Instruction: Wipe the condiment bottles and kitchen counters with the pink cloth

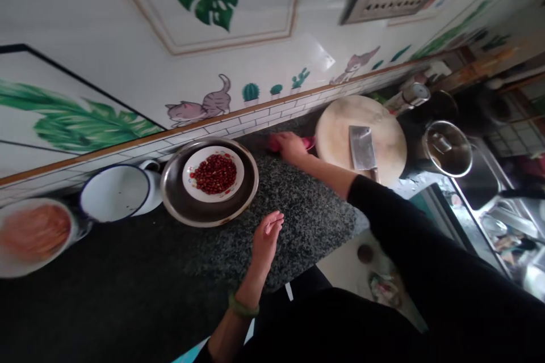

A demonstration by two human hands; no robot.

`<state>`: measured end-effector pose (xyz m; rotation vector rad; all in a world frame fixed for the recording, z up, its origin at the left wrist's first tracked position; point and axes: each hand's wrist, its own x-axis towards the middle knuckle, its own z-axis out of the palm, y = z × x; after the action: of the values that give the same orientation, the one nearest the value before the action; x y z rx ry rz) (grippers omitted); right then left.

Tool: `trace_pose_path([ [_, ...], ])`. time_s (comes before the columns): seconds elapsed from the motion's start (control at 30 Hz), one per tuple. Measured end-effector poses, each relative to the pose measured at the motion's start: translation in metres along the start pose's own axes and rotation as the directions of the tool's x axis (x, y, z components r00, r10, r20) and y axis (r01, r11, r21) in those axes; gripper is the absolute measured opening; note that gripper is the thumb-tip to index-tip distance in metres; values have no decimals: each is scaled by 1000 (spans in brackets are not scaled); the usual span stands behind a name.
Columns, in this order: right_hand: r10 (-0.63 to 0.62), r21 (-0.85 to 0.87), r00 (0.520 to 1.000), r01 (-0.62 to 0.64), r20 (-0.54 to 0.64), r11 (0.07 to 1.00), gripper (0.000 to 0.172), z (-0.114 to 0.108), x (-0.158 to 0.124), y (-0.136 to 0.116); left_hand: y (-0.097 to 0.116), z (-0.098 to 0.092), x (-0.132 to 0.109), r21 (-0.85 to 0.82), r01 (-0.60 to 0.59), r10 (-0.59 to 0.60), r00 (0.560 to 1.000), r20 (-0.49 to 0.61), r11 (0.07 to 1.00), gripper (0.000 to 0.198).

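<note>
My right hand [291,146] reaches to the back of the counter, its fingers closed on a pink-red cloth-like thing [276,143]. Motion blur hides its exact kind; part of it shows on both sides of the hand. Just right of it lies a round cutting board [336,125] with a cleaver [361,147] flat on top. My left hand [266,235] hovers over the near part of the counter, fingers loosely bent and nothing visible in them. Left of both hands, a plate [191,188] of red beans or peanuts [213,174] rests in a wide metal basin [204,214].
Along the left stand a white enamel pot [114,193] with a blue rim, a white mug [153,190] and a bowl [25,266] of pinkish food. On the right are a metal pot [447,150] and a stove [489,232]. A tiled wall [272,57] bounds the dark counter [298,204].
</note>
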<state>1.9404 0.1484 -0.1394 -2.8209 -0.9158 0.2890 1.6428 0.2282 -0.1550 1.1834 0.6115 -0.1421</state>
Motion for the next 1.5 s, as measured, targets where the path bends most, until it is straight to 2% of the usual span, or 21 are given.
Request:
trace_pose_path([
  [0.07,-134,83,989,139,-60,987,52,21,16,-20,4,0,2,20,1,-1,1000,18,1000,58],
  [0.13,-190,187,975,209,-114,960,51,39,33,-17,6,-2,3,38,18,-19,1000,19,999,59],
  [0.23,-112,304,978,161,-174,939,42,50,37,28,8,-7,2,59,60,-61,998,5,996,62],
  [0.33,105,339,970,-26,-217,941,47,48,12,79,6,-8,1,90,92,-93,996,5,992,64],
  [0.4,221,354,946,-128,-238,926,51,49,-21,93,4,-5,0,109,111,-115,993,24,988,65],
  [0.47,267,377,929,-158,-257,913,51,59,-68,91,3,0,-2,129,115,-125,990,68,985,64],
  [0.63,336,432,895,-191,-292,882,56,91,-214,82,3,14,-9,161,77,-112,970,216,984,59],
  [0.7,413,455,866,-259,-281,852,62,92,-262,87,5,21,-9,164,79,-118,962,247,983,58],
  [0.8,511,547,805,-293,-302,784,71,79,-304,91,9,40,-4,172,58,-109,947,301,983,55],
  [0.87,568,628,744,-261,-353,733,72,68,-317,88,13,61,3,174,36,-95,934,344,984,52],
  [0.93,670,729,659,-265,-341,631,69,59,-327,85,14,88,12,178,15,-84,919,386,984,50],
  [1.0,798,853,569,-300,-200,428,63,53,-341,86,12,122,22,190,-13,-71,901,428,982,48],
  [1.07,857,922,514,-312,-39,229,58,48,-361,95,4,161,32,213,-58,-48,886,461,975,43],
  [1.1,855,941,518,-295,9,169,56,46,-373,103,-2,183,36,231,-90,-31,880,475,969,40],
  [1.17,816,975,577,-199,36,98,56,41,-397,129,-18,227,44,288,-186,23,873,488,939,36],
  [1.23,784,993,617,-118,73,0,54,35,-415,167,-35,272,49,366,-310,108,872,478,878,40],
  [1.27,769,991,628,-126,118,-49,52,31,-420,190,-44,293,51,406,-372,161,870,467,835,46],
  [1.33,742,951,630,-308,228,-31,43,25,-421,239,-59,333,54,479,-481,275,856,438,734,63],
  [1.4,709,854,636,-512,303,93,35,18,-412,284,-72,366,58,547,-552,369,832,415,629,82],
  [1.43,709,808,639,-565,299,168,35,16,-406,303,-77,379,60,581,-571,403,821,405,580,90],
  [1.5,746,731,644,-591,172,341,46,13,-395,329,-83,398,64,649,-576,437,812,386,498,96],
])
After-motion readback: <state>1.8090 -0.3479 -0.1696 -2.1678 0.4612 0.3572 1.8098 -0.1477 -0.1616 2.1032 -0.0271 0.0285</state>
